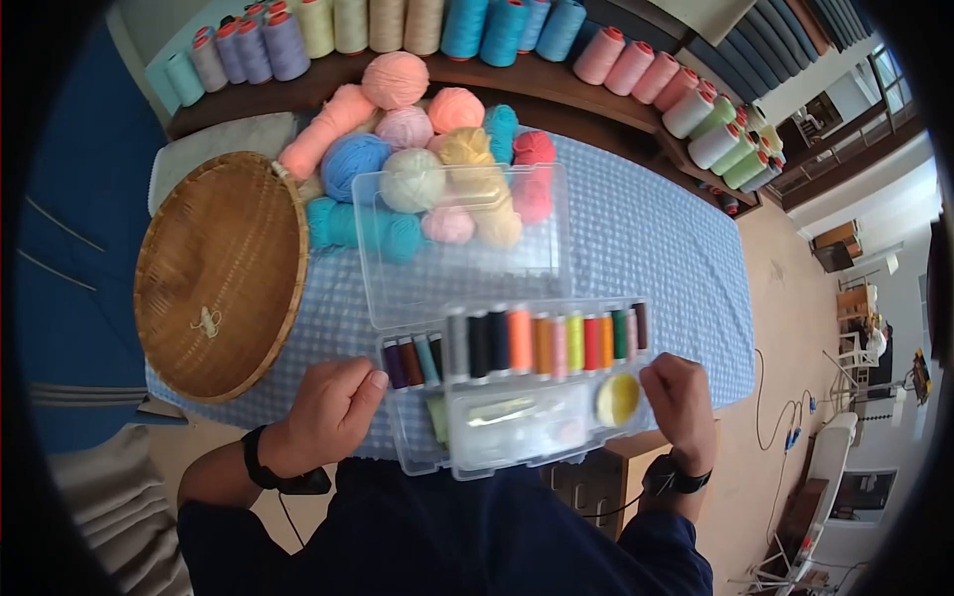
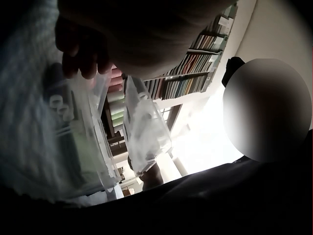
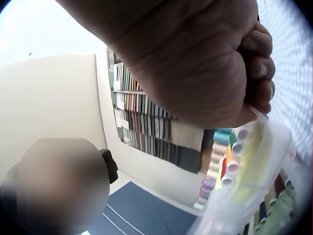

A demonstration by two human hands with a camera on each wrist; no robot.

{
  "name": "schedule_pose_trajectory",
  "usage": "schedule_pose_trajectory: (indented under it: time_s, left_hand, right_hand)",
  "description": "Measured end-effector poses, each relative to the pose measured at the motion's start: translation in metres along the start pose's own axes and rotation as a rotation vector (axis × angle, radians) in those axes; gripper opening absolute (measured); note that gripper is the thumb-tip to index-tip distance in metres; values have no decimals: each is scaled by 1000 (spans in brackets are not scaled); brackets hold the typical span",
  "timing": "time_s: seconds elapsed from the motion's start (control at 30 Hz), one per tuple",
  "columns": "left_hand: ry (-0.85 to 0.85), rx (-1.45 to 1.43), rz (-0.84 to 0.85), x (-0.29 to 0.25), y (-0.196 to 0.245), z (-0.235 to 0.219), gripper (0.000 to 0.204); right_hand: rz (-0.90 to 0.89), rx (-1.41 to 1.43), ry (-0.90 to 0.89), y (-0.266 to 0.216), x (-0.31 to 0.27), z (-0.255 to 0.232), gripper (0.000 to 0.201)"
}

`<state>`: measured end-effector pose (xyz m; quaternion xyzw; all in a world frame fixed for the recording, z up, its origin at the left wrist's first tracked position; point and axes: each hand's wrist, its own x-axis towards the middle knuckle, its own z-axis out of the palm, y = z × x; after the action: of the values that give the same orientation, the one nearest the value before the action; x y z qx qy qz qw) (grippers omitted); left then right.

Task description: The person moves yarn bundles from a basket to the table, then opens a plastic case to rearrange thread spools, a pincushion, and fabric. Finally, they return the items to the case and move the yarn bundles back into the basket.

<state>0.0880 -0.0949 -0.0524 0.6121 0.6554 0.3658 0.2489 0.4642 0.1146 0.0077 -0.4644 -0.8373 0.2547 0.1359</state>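
Note:
A clear plastic sewing box (image 1: 422,459) sits at the table's near edge, its transparent lid (image 1: 397,298) open toward the back. My left hand (image 1: 333,407) grips the box's left side with curled fingers. Upper right of it, my right hand (image 1: 686,407) pinches the right end of a clear tray (image 1: 517,452), which is raised and tilted over the box. A row of thread spools (image 1: 520,341) in many colours lies along the tray's far side. Nearer me, the tray carries a round yellow item (image 1: 617,399), perhaps a tape measure. More spools (image 1: 412,365) show in the box below.
Yarn balls (image 1: 412,181) are heaped behind the lid on the blue checked tablecloth (image 1: 656,228). On the left stands a round woven basket (image 1: 219,278) with a small pale knot of yarn in it. Shelves with thread cones (image 1: 484,30) run along the back.

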Motion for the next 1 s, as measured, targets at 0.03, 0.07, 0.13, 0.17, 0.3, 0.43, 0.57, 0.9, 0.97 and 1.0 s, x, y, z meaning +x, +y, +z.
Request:
schedule_pose_trajectory:
  time_s: [0.03,0.07,0.13,0.17,0.3,0.43,0.57,0.9,0.97,1.0]
  left_hand:
    - [-11,-137,-89,-2,3,1,29]
    - [-21,-276,-177,-5,4,1,30]
    - [-34,-268,-214,-11,1,3,29]
    - [-55,-263,-248,-14,-2,5,27]
    - [-19,-179,-141,-18,-5,14,26]
    - [-41,-204,-152,-17,-7,16,26]
    - [-84,-207,-161,-14,-9,15,28]
    - [-49,-322,-244,-10,-9,19,22]
    - [-5,-255,-210,-10,-10,21,21]
    - [-8,-258,-211,-10,-10,21,21]
  right_hand:
    - [-43,-13,-27,-8,5,8,23]
    - [-86,-28,-53,-14,9,14,24]
    - [-153,-56,-86,-17,18,28,26]
    - [-186,-84,-108,-19,21,34,26]
    - [-229,-124,-182,-25,28,40,25]
    - [-283,-153,-165,-22,29,43,26]
    - [-364,-203,-164,-12,37,53,27]
    - [-399,-192,-240,-7,44,46,30]
    - [-391,-173,-218,-9,41,46,29]
    - [-387,-174,-220,-10,38,45,29]
